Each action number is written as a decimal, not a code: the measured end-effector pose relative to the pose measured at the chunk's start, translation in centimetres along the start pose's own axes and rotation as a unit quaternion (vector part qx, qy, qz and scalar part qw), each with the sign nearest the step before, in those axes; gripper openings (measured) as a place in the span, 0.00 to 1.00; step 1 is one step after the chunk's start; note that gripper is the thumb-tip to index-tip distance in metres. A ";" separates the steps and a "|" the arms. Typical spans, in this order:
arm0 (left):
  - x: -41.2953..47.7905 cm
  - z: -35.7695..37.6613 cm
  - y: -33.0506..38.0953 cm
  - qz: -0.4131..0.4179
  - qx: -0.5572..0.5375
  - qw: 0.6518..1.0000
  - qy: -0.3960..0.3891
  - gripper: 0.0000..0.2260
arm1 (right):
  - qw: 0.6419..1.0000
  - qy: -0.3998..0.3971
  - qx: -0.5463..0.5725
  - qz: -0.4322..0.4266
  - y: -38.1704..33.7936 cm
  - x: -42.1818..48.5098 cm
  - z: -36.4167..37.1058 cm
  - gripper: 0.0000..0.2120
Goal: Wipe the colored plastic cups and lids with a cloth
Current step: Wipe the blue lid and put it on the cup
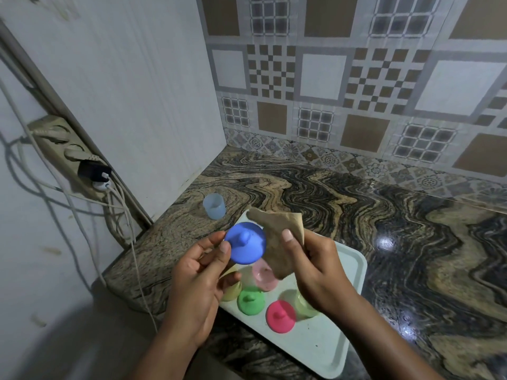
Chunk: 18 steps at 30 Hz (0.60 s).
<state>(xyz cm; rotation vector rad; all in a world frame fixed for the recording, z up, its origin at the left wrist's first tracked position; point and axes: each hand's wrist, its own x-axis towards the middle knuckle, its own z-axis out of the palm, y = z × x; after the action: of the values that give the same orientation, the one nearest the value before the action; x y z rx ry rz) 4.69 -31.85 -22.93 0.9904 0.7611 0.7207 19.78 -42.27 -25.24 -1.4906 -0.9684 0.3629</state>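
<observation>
Wiping looks barely begun: left hand [197, 272] pinches the blue lid [245, 242], right hand [321, 270] grips the cloth [277, 229]. Green lid [251, 300] and red lid [280, 315] below the fingers [225, 249] likely wait.

Lids [250, 300] on tray [315, 346] (near edge of counter [356, 215]), lone cup [214, 206] behind it, power strip [63, 152] far left.

Head view, single wide-angle camera. I look forward and down onto the corner of the counter [356, 215]. Range: close; the left hand [197, 275] and right hand [321, 270] sit low centre, near the lens. Tiled wall [356, 78] fills the top, panelled wall [123, 91] the left.
</observation>
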 end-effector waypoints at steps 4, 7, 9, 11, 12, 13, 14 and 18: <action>-0.1 0.2 -0.4 0.029 0.022 0.999 0.019 0.16 | 1.000 -0.023 0.005 -0.018 -1.0 -1.6 1.3 0.18; -0.6 0.6 -0.5 0.040 0.060 0.997 -0.008 0.22 | 0.999 -0.028 -0.005 -0.024 -1.1 -1.9 1.5 0.14; -0.8 0.8 -0.5 0.042 0.070 0.996 -0.021 0.25 | 0.999 -0.027 -0.013 -0.022 -1.0 -1.8 1.2 0.14; -0.7 0.8 -0.5 0.042 0.067 0.997 -0.013 0.24 | 0.998 -0.012 -0.031 -0.044 -1.0 -1.9 1.0 0.13; -0.6 0.8 -0.4 0.040 0.066 0.997 -0.009 0.24 | 0.996 -0.005 -0.052 -0.072 -1.1 -1.9 1.0 0.12; -0.5 0.8 -0.4 0.037 0.064 0.997 -0.004 0.23 | 0.991 -0.008 -0.077 -0.106 -1.0 -2.0 1.1 0.12; -0.5 0.8 -0.3 0.033 0.062 0.998 -0.001 0.22 | 0.985 -0.019 -0.095 -0.141 -0.8 -2.1 1.4 0.15; -0.4 0.3 -0.2 0.025 0.082 0.996 -0.007 0.22 | 0.972 -0.054 -0.113 -0.200 0.5 -2.6 2.2 0.20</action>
<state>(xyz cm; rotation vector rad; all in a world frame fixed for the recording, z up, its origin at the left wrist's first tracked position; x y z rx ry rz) 4.78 -32.40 -22.90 1.1652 0.7947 0.7013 16.86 -42.67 -26.89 -1.4433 -1.4033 0.0416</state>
